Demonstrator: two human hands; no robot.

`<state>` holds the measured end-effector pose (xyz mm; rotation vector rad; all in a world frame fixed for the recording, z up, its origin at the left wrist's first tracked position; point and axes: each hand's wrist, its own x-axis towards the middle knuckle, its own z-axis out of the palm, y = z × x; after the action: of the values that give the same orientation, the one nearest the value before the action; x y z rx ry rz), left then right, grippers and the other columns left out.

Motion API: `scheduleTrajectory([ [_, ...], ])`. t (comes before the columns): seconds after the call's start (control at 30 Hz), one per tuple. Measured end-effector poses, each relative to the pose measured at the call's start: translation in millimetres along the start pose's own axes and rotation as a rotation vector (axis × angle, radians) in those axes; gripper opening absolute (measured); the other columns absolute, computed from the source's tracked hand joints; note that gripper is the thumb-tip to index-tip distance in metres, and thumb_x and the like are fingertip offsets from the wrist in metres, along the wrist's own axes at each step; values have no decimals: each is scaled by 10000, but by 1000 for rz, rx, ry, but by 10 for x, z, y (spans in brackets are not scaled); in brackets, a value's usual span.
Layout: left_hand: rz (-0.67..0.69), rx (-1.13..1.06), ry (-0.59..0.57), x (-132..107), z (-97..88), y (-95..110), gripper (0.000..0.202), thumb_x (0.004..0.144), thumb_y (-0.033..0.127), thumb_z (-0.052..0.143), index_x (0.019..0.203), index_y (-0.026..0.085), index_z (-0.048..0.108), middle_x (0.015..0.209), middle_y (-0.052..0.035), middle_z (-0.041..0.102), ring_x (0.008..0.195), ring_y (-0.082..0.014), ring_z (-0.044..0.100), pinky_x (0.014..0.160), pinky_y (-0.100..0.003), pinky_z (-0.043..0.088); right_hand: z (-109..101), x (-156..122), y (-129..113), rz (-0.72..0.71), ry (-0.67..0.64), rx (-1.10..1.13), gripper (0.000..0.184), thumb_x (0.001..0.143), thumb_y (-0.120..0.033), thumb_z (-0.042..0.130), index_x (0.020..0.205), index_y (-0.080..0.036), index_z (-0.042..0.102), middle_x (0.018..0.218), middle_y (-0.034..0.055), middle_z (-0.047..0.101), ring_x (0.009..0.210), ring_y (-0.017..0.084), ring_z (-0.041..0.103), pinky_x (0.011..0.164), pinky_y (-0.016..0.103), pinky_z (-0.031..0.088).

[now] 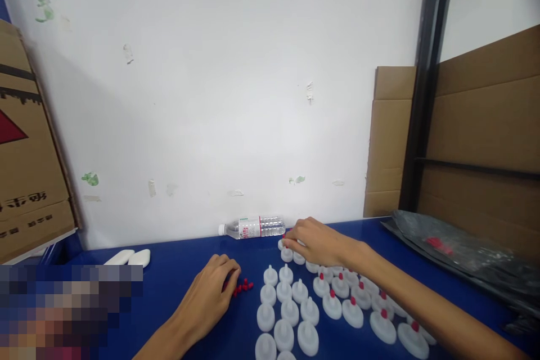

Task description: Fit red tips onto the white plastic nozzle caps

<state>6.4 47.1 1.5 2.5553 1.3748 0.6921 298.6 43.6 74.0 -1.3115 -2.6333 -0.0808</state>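
Note:
My left hand (pixel 213 287) rests on the blue table with fingers curled beside a small pile of red caps (pixel 243 287); a bit of red shows between its thumb and fingers. At the far end of the rows, my right hand (pixel 310 241) pinches a red cap at the tip of a white translucent nozzle lid (pixel 286 255). Its fingers partly hide the lids there. Several bare nozzle lids (pixel 289 313) stand in rows between my hands. Under and beside my right forearm are lids with red caps on their tips (pixel 352 313).
A clear plastic bottle (pixel 260 227) lies against the white wall. Two white objects (pixel 139 258) lie at the left. A dark plastic bag (pixel 447 247) with something red inside lies at the right. Cardboard (pixel 31 169) stands at the left, with more cardboard (pixel 388 146) at the right.

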Motion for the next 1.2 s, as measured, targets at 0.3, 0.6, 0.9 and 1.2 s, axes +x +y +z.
scheduleTrajectory([
  [0.3, 48, -37, 132, 28, -61, 9, 305, 1049, 327, 360, 936, 233, 628, 998, -50, 658, 1023, -256, 554, 929, -441, 473, 161, 27, -29, -109, -65, 61, 465, 1068, -398, 338, 855, -186, 694, 834, 67, 728, 813, 241, 662, 799, 359, 424],
  [0.6, 275, -11, 316, -69, -119, 192, 167, 1028, 258, 462, 1134, 257, 592, 1134, -56, 605, 1117, -251, 515, 961, -416, 463, 24, -5, -367, -133, 133, 187, 171, 924, -329, 707, 1038, -247, 608, 1004, -14, 705, 836, 159, 634, 707, 254, 408],
  [0.9, 368, -19, 271, -125, -80, 373, 155, 1049, 267, 457, 927, 225, 542, 927, -27, 605, 857, -211, 511, 753, -347, 426, -21, -65, -639, -256, 104, 234, 234, 917, -341, 722, 983, -248, 518, 891, -31, 657, 775, 143, 583, 679, 243, 392],
  [1.2, 361, -191, 173, -142, -59, 390, 313, 1081, 255, 290, 835, 231, 482, 808, 2, 518, 755, -177, 480, 700, -318, 402, 52, 20, -613, -432, 143, 67, 159, 952, -69, 550, 933, -226, 537, 855, -22, 671, 826, 126, 588, 822, 260, 404],
])
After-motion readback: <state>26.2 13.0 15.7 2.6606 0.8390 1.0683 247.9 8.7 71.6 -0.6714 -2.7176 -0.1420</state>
